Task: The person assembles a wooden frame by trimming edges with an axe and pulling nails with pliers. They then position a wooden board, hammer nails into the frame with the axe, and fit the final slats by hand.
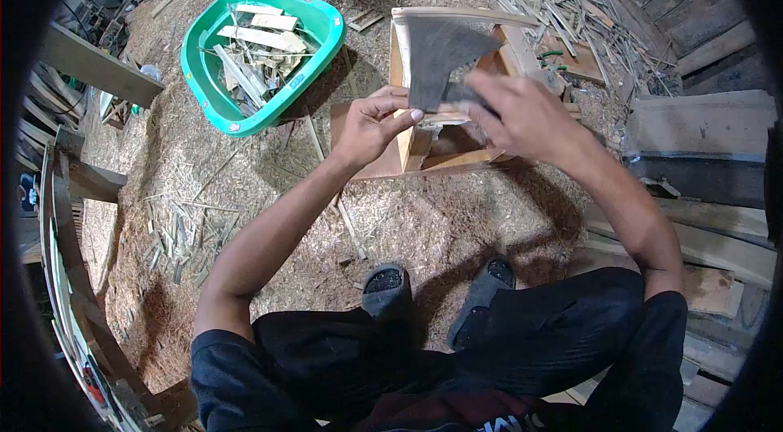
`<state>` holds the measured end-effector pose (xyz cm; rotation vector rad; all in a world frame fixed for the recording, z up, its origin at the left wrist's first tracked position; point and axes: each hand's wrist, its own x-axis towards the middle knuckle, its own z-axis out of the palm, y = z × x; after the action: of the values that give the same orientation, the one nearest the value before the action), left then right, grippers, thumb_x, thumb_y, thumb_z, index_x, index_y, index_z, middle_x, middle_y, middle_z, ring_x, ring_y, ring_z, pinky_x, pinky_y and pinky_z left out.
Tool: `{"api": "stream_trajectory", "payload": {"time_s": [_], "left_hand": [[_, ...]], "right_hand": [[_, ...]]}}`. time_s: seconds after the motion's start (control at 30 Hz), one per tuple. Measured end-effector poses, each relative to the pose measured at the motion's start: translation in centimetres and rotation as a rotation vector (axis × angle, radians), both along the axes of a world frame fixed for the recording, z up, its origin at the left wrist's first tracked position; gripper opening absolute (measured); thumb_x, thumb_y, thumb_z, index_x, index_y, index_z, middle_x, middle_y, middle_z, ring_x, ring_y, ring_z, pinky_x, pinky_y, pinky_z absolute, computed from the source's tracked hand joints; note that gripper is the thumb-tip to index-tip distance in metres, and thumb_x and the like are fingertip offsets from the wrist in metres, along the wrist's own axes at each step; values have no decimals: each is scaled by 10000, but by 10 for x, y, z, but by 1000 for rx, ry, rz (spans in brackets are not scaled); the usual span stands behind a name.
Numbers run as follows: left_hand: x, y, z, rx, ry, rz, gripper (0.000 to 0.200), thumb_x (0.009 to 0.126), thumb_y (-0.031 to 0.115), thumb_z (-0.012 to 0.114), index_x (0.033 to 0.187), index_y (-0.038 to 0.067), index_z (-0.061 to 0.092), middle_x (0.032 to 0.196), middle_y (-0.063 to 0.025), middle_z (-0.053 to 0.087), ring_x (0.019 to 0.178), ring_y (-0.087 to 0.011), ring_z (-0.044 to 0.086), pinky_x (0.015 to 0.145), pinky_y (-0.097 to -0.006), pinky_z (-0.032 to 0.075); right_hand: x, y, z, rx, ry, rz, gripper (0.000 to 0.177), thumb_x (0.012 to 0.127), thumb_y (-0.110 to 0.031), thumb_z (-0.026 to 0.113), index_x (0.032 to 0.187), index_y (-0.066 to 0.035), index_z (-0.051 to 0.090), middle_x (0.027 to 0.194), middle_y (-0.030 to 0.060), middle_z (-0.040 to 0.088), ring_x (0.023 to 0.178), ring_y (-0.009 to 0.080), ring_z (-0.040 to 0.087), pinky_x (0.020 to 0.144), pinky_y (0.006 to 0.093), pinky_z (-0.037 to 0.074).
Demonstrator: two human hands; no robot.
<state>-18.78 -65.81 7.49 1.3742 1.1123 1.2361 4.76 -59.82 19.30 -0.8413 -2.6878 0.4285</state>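
A dark grey flat piece with a curved edge is held up over a wooden frame. My left hand pinches its lower left corner between thumb and fingers. At the piece's lower right is my right hand, blurred, with its fingers curled; whether it grips the piece or something else cannot be made out. Beneath both hands the wooden frame rests on a brown board on the ground.
A green basin of wood scraps stands at the upper left. Green-handled pliers lie right of the frame. Planks are stacked at the right, and a wooden post crosses the left. Shavings and slivers cover the ground.
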Motion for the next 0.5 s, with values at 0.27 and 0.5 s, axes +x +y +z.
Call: {"api": "stream_trajectory", "payload": {"time_s": [0.27, 0.5], "left_hand": [[-2, 2, 0, 43, 43, -20, 162, 879, 144, 728, 981, 18, 744, 1062, -91, 653, 1042, -164, 594, 939, -308, 461], [-3, 4, -4, 85, 37, -40, 160, 903, 117, 697, 1020, 13, 733, 1080, -66, 626, 1051, -153, 578, 916, -292, 466]], "right_hand": [[-3, 1, 8, -66, 46, -26, 309, 955, -267, 577, 1113, -2, 565, 800, 234, 664, 740, 412, 671, 661, 477, 526], [1, 12, 4, 51, 88, 36, 320, 957, -273, 577, 1132, -5, 558, 808, 239, 662, 734, 403, 671, 655, 473, 520]]}}
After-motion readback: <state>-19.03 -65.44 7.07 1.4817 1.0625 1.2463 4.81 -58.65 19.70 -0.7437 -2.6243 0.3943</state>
